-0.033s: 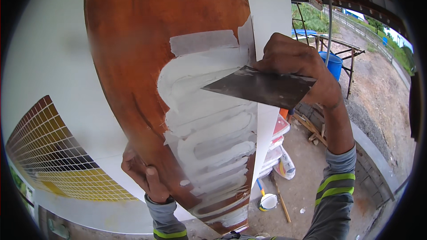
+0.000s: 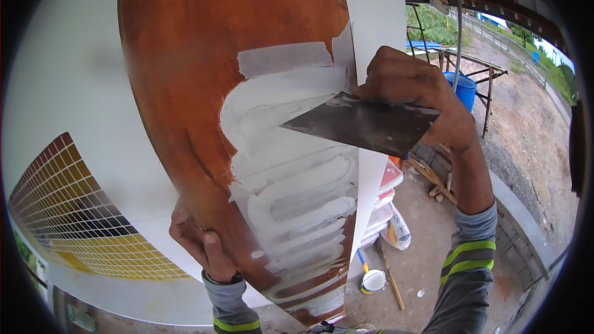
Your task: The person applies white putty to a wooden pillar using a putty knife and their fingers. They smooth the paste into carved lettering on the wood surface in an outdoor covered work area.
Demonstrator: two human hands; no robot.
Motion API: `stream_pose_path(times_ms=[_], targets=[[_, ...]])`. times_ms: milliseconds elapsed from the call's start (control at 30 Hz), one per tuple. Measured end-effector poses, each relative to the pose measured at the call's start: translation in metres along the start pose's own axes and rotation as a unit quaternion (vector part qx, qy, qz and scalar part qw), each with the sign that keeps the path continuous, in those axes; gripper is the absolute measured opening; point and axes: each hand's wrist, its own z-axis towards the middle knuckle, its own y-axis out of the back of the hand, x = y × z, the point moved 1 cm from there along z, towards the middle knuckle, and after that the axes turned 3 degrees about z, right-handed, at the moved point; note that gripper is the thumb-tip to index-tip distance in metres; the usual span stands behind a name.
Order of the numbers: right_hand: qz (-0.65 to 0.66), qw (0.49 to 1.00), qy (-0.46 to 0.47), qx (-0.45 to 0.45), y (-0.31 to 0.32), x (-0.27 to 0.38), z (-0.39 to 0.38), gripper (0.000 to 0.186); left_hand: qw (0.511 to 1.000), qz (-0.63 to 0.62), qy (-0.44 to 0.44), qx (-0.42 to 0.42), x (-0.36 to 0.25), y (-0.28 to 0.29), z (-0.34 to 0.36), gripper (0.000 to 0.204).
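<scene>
While your right hand (image 2: 416,86) pinches the thin dark metal blade (image 2: 365,124) over the right edge of the tapered brown wooden board (image 2: 185,86), your left hand (image 2: 204,244) clamps its lower left edge. Dug-in blade corner could gouge the white paste (image 2: 269,164); slack left grip, board may slip.

The brown panel (image 2: 179,43) is cut off at its far end — the scraper (image 2: 368,122) partly hides the right hand (image 2: 417,83), which partly hides a blue barrel (image 2: 468,89).
</scene>
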Motion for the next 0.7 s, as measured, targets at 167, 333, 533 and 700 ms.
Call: stream_pose_path(times_ms=[167, 333, 533, 700], targets=[[-0.020, 0.998, 0.000, 0.059, 0.012, 0.020, 0.015, 0.032, 1.000, -0.023, 0.006, 0.000, -0.005, -0.005, 0.001, 0.062], [-0.058, 0.997, 0.004, 0.056, 0.002, 0.023, 0.024, 0.023, 1.000, 0.000, 0.005, 0.006, -0.005, -0.005, 0.001, 0.060], [-0.056, 0.998, -0.038, 0.010, 0.020, 0.035, 0.021, 0.011, 0.999, 0.026, -0.016, 0.014, -0.006, -0.001, 0.004, 0.063], [-0.091, 0.994, -0.046, -0.036, 0.024, 0.035, 0.009, 0.014, 1.000, 0.019, -0.017, 0.015, -0.001, 0.002, 0.001, 0.063]])
